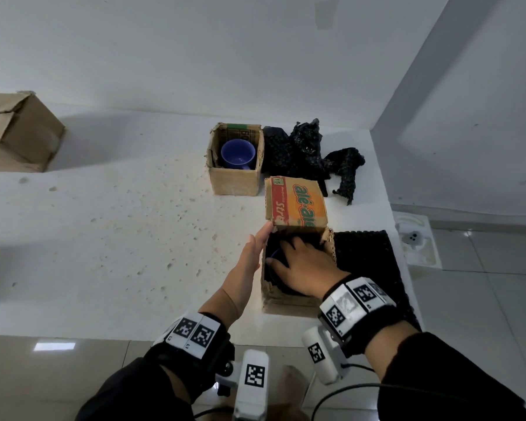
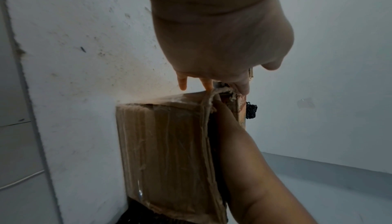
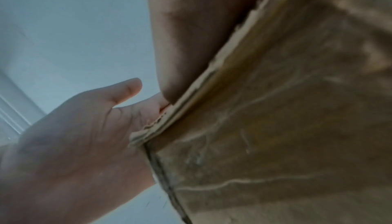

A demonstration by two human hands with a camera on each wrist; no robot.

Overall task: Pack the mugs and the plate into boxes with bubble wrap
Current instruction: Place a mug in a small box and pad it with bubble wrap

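A small cardboard box [image 1: 281, 299] stands near the table's front edge, its printed orange flap [image 1: 296, 205] raised at the back. My left hand [image 1: 254, 253] lies flat against the box's left wall [image 2: 165, 152], fingers straight. My right hand [image 1: 302, 264] reaches down into this box, thumb and fingers spread and curled over a blue mug [image 1: 274, 254]. Only a sliver of the mug's rim shows, and the fingertips are lost in the dark. Farther back, a second open box [image 1: 234, 180] holds another blue mug [image 1: 239, 153]. No plate is in view.
Crumpled black bubble wrap [image 1: 308, 150] lies behind the near box, and a flat black sheet [image 1: 374, 262] lies on its right by the table's edge. A larger shut cardboard box [image 1: 16, 132] sits far left. White walls close the back and right.
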